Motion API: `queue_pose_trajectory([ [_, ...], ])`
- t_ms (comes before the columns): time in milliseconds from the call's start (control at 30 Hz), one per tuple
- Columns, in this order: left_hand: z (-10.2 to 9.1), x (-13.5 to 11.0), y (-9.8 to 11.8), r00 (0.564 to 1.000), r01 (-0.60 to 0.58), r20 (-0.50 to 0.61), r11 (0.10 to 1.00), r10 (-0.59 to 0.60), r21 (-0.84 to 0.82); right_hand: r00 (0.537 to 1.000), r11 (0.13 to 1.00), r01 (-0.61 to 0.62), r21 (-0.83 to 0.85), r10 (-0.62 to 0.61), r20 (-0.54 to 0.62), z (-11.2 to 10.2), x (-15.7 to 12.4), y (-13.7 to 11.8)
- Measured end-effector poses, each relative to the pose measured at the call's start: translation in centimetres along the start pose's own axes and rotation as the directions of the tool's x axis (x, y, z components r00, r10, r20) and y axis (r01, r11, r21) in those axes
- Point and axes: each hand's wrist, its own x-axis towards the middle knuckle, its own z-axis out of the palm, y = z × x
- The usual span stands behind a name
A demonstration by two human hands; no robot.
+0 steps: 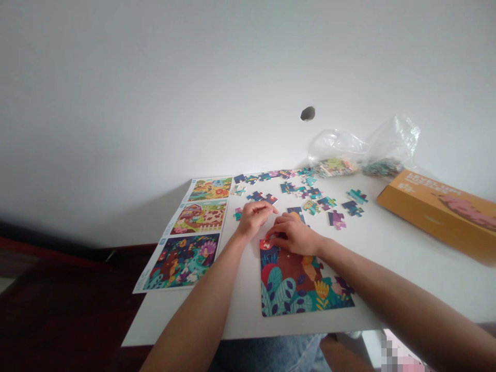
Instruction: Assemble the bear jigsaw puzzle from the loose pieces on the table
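A partly joined jigsaw puzzle lies on the white table, showing leaves, a yellow flower and a brown shape. My right hand is over its upper left part, fingers curled and closed at a puzzle piece with a red patch on the puzzle's top left corner. Just beyond that corner is my left hand, fingers bent together and pointing right; what they hold, if anything, is hidden. Past my right hand, a dark blue puzzle piece with an orange patch is partly covered by the fingers.
Several loose puzzle pieces are scattered toward the wall. On the left lies a reference sheet with three pictures. Two clear plastic bags of pieces stand at the back right, beside an orange puzzle box. The wall has a hole.
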Motion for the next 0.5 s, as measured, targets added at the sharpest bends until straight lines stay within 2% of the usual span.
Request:
queue_pose_trajectory([
  [200,0.1,0.0,0.2,1.0,0.003,-0.013,0.999,-0.004,-0.054,1.0,1.0,0.004,-0.003,-0.004,-0.007,0.1,-0.1,-0.1],
  [233,-0.1,0.0,0.2,0.999,0.032,0.009,0.995,-0.031,-0.098,1.0,1.0,0.002,-0.002,-0.002,-0.006,0.0,0.0,-0.1],
  [300,-0.8,0.0,0.5,0.986,0.14,0.123,0.968,-0.116,-0.206,1.0,1.0,0.001,-0.006,-0.001,-0.003,0.0,0.0,-0.2],
  [400,-2.1,-0.2,1.1,0.886,0.349,0.414,0.889,-0.21,-0.297,1.0,1.0,0.009,-0.026,-0.009,0.004,0.0,0.0,-0.2],
  [500,-3.1,-0.6,1.7,0.726,0.516,0.655,0.795,-0.209,-0.319,1.0,0.999,0.01,-0.032,-0.011,-0.001,0.1,0.0,-0.2],
])
